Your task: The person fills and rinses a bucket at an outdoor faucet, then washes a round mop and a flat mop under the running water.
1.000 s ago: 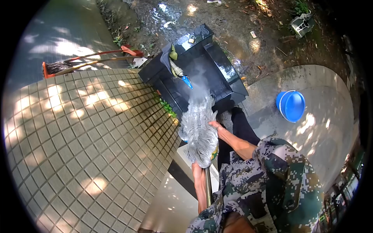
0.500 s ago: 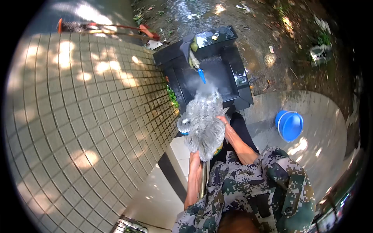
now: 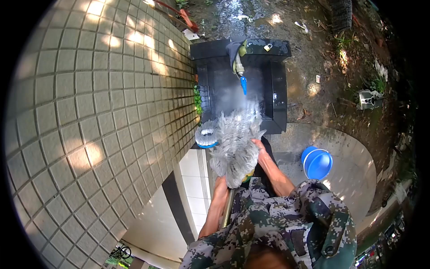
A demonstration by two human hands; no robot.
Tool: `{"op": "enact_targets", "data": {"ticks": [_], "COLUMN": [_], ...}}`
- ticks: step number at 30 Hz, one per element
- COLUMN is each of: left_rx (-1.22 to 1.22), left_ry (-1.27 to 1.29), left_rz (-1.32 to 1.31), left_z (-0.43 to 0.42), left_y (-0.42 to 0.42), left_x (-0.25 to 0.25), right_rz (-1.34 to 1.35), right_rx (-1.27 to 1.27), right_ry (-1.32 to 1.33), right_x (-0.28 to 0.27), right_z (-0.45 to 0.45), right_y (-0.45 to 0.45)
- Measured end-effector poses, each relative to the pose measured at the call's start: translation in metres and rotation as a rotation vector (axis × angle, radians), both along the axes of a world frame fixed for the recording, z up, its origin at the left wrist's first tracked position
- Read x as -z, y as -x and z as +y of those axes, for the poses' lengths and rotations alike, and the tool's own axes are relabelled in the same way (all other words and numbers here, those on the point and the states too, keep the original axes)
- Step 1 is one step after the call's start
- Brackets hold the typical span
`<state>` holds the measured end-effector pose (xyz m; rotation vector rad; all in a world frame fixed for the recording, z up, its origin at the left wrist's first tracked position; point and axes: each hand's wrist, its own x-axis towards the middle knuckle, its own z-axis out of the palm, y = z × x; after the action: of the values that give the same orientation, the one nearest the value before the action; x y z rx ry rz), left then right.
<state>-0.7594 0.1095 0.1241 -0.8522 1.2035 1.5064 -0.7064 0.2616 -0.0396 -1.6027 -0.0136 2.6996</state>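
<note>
A grey shaggy mop point(image 3: 237, 148) lies over the front edge of a black sink point(image 3: 279, 96), its far strands under spray from a tap's blue nozzle point(image 3: 243, 84). My left hand point(image 3: 221, 186) is closed at the near end of the mop, beside its metal handle point(image 3: 228, 208); strands cover most of the fingers. At the mop's right edge, my right hand point(image 3: 260, 149) grips the strands, its fingertips partly hidden. A brush with pale bristles and a blue base point(image 3: 206, 135) sits left of the mop.
The tiled wall point(image 3: 112, 107) stands close on the left. A blue bucket point(image 3: 318, 163) is on the paved floor to the right. A padlock point(image 3: 268, 47) lies on the sink's back rim, and wet, littered ground point(image 3: 309, 62) stretches beyond.
The view has turned and shifted, so the sink appears straighter. The mop still lies under the spray in both hands, and more of the brush shows at its left.
</note>
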Motion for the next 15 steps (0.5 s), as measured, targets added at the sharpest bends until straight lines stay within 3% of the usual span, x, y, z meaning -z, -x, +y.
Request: {"op": "enact_targets", "data": {"ticks": [1, 4, 7, 12, 15], "left_rx": [0.006, 0.027, 0.025, 0.073, 0.024], "left_ry": [0.001, 0.051, 0.089, 0.016, 0.032], "left_rz": [0.001, -0.024, -0.05, -0.14, -0.006], "left_z": [-0.003, -0.001, 0.003, -0.004, 0.006], "left_y": [-0.001, -0.002, -0.004, 0.004, 0.014], "left_x": [-0.002, -0.03, -0.052, -0.035, -0.024], "right_rz": [-0.073, -0.013, 0.11, 0.112, 0.048], "right_rx": [0.063, 0.048, -0.039, -0.107, -0.085], "right_ry": [0.126, 0.144, -0.064, -0.098, -0.101], "right_x": [0.0, 0.007, -0.018, -0.017, -0.041], "right_z": [-0.002, -0.018, -0.022, -0.002, 0.01], "right_y": [0.003, -0.015, -0.026, -0.015, 0.021]}}
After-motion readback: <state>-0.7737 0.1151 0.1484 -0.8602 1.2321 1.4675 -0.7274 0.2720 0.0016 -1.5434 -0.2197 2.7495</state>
